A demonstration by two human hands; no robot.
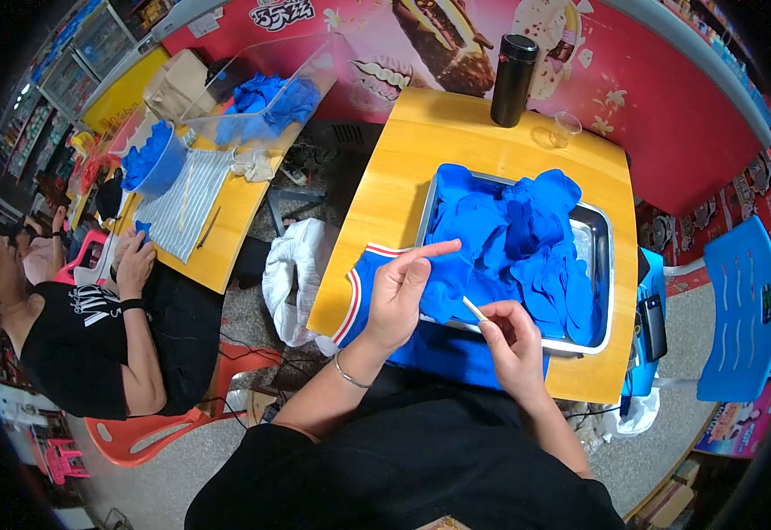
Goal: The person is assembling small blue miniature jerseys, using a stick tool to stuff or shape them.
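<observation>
My left hand (396, 299) is over the near left corner of a metal tray, its index finger stretched to the right. A small blue fabric piece (445, 287) hangs at its fingers, which appear curled on the piece's left edge. In my right hand (511, 343), thumb and fingers pinch a thin pale stick (474, 309), its tip against the lower edge of that piece. The metal tray (605, 327) holds a heap of blue fabric pieces (527, 221). Under my forearms lies a blue cloth garment (438, 353) with red and white striped trim.
A black flask (515, 81) and a clear cup (565, 130) stand at the table's (403, 141) back. A blue chair (739, 309) is at right. Left, a seated person (94, 344) works at another table with a blue bucket (157, 168) and clear bin (315, 66).
</observation>
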